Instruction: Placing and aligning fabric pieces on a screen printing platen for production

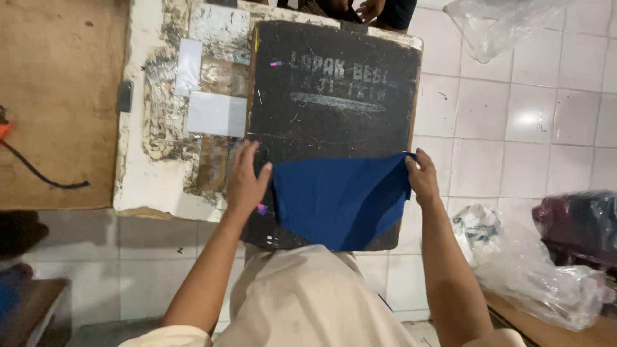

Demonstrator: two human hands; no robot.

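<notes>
- Plastic bag [546, 283], lower right: I cannot tell its contents.
- Blue cloth [340, 199] spread on my black board [334, 96].
- My left hand [247, 183] lies flat, fingers open, at the cloth's left edge.
- My right hand [423, 178] pinches its right corner.
- Second plastic bag [495, 26], far right: looks empty.

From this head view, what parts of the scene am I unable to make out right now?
- Lower edge of the blue cloth: hidden behind the wearer's beige garment.
- Black board under the cloth: surface covered.
- Person at the top: cut off by the frame edge, only a hand and dark clothing show.
- Contents of the clear plastic bags: blurred by crumpled film.
- Left hand and right hand: fingertips partly hidden at the cloth's corners.
</notes>
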